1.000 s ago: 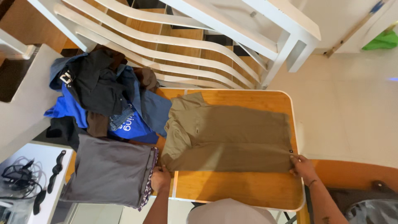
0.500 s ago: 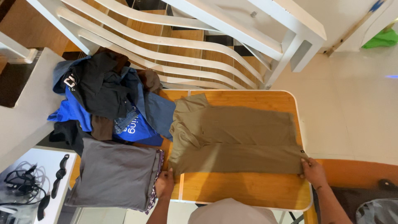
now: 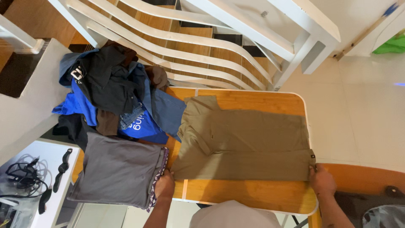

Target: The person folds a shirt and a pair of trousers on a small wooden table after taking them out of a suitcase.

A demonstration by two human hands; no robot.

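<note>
an olive shirt (image 3: pixel 249 145) lies flat across the wooden bench (image 3: pixel 253 196), its near long edge doubled over, likely so the fold sets straight. the left hand (image 3: pixel 164 185) pinches the shirt's near corner on the collar side, the right hand (image 3: pixel 322 180) grips the hem corner, both closed on cloth. a folded grey garment (image 3: pixel 118 171) sits just beside, a heap of clothes (image 3: pixel 112 99) behind it.

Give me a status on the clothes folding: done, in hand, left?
Done: a grey folded garment lies flat at the table's left end. In hand: the olive shirt is spread on the table, its near long edge folded over, with the left hand and right hand pinching the two ends of that fold. Left: a loose pile of blue and black clothes behind, unfolded.
</note>
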